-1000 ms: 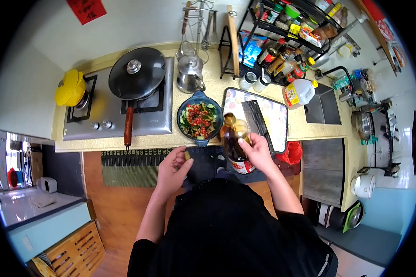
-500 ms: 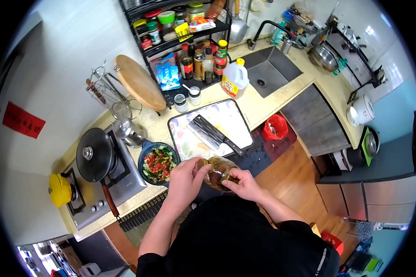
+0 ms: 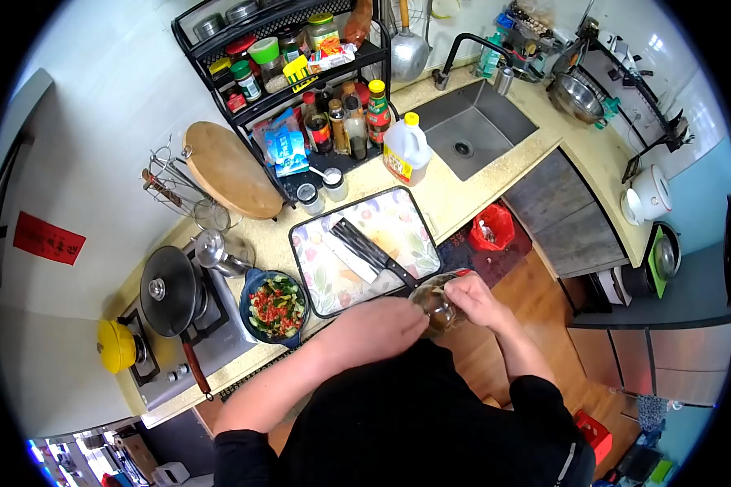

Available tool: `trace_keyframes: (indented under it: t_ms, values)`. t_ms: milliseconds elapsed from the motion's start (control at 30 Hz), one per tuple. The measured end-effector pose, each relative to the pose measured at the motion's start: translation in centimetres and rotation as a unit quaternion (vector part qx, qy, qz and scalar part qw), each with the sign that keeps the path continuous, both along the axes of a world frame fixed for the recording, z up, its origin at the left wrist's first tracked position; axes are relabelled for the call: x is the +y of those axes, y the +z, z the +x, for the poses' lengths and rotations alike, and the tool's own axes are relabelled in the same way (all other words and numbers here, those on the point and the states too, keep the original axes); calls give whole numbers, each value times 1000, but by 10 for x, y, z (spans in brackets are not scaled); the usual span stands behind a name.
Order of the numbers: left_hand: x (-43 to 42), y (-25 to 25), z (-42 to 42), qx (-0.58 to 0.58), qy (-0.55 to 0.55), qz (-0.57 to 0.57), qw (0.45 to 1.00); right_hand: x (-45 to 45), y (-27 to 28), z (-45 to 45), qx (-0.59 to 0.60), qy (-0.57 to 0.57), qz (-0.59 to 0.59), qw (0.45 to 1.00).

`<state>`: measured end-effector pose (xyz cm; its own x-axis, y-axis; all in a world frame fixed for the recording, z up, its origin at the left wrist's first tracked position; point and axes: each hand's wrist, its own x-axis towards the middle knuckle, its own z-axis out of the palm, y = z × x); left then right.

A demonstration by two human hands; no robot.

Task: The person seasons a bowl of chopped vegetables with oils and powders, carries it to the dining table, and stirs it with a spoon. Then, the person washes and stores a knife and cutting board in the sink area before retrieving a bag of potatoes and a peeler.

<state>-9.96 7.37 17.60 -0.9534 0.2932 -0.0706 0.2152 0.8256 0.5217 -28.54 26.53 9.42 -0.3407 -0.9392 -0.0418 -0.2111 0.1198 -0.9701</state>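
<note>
1. Far left of the left hand: one red paper sign [image 3: 49, 238] on the wall, one round yellow pot [image 3: 115, 345], and one dark, glossy lidded pan [image 3: 166, 300] with a red-brown handle.
2. Nearer, still left of the left hand: one shiny metal kettle [image 3: 222, 252], and just beside it one deep-blue two-handled bowl [image 3: 256, 279] of chopped green and red food.
3. Beyond the left hand: one round wooden board [image 3: 234, 172], propped upright, and two small glass jars [image 3: 309, 199], one with a white spoon in it.
4. Just past both hands: one flower-patterned rectangular board [image 3: 325, 268], bearing a dark-handled cleaver [image 3: 369, 252]; I cannot tell whether a second knife lies there.
5. One left hand [image 3: 382, 325], fingers curled together against the near side of the brownish see-through jar [image 3: 437, 307]; what they pinch, I cannot tell.
6. One right hand [image 3: 475, 299], gripping that jar, which sits between the hands, in front of the person.
7. Beyond the right hand: one clear plastic jug [image 3: 406, 154] with a yellow cap, one grey sink [image 3: 495, 134], and one red-lined bin [image 3: 491, 227] on the floor.
8. Surface and room: speckled cream counter [image 3: 455, 223] beyond the hands, white wall [image 3: 97, 146] behind it, brown wooden floor [image 3: 536, 276] right of the right hand.
</note>
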Motion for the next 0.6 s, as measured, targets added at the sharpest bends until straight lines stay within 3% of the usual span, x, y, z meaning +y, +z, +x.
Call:
trace_keyframes:
  t_ms: [33,100,233,267,367,467,500,533,600]
  values:
    - [1,-5,-3,95,-73,-69,990,-5,1,-10,21,35,13,999]
    - [0,-11,-8,278,-214,-198,915,-15,4,-27,61,106,40,992]
    - [-8,-2,-25,347,-367,-236,830,-43,21,-42,14,241,128,962]
    - [-9,2,-28,309,-399,-245,828,-52,19,-51,34,280,190,940]
    - [-20,7,-41,333,-356,-254,835,-66,-4,-66,-23,257,103,961]
    - [-36,25,-41,360,-157,-180,902,-81,4,-80,-148,11,98,984]
    - [-39,27,-35,324,-63,-150,932,-86,9,-90,-216,15,91,972]
    - [-39,26,-23,284,29,-118,951,-95,5,-97,-208,15,43,977]
    - [-36,10,5,216,219,-92,947,-126,-3,-95,-190,-7,-67,979]
